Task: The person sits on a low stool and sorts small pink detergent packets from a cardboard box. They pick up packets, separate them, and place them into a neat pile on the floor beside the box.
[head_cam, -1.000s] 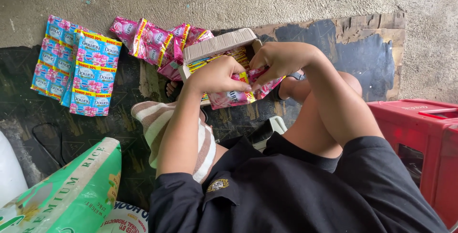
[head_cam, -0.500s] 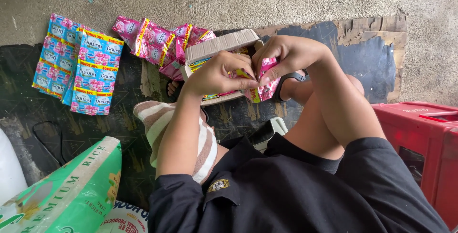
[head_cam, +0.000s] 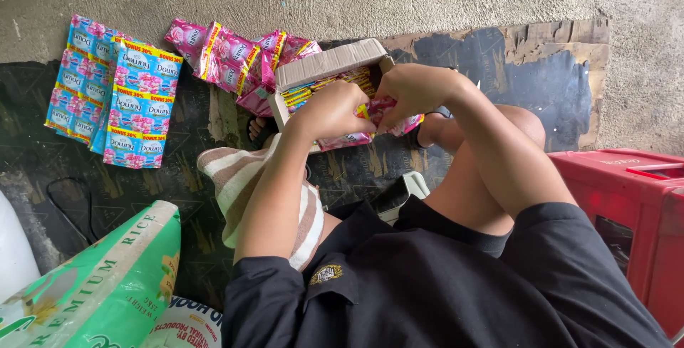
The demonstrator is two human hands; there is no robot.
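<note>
I sit on the floor with an open cardboard box [head_cam: 329, 63] full of sachet strips between my knees. My left hand [head_cam: 333, 111] and my right hand [head_cam: 415, 90] both grip a strip of pink sachets [head_cam: 388, 121] over the box, fingers pinched close together on it. More pink sachet strips [head_cam: 231, 54] lie spread on the floor behind the box. Blue sachet strips [head_cam: 139, 106] lie in a pile at the far left.
A red plastic crate [head_cam: 627, 213] stands at my right. A green and white sack [head_cam: 100, 291] leans at the lower left, with a white sack beside it. A striped cloth [head_cam: 239, 177] lies over my left leg. A bare concrete wall runs along the top.
Both hands have drawn closer together on the pink sachet strip and shifted slightly over the box. Nothing else has moved.
</note>
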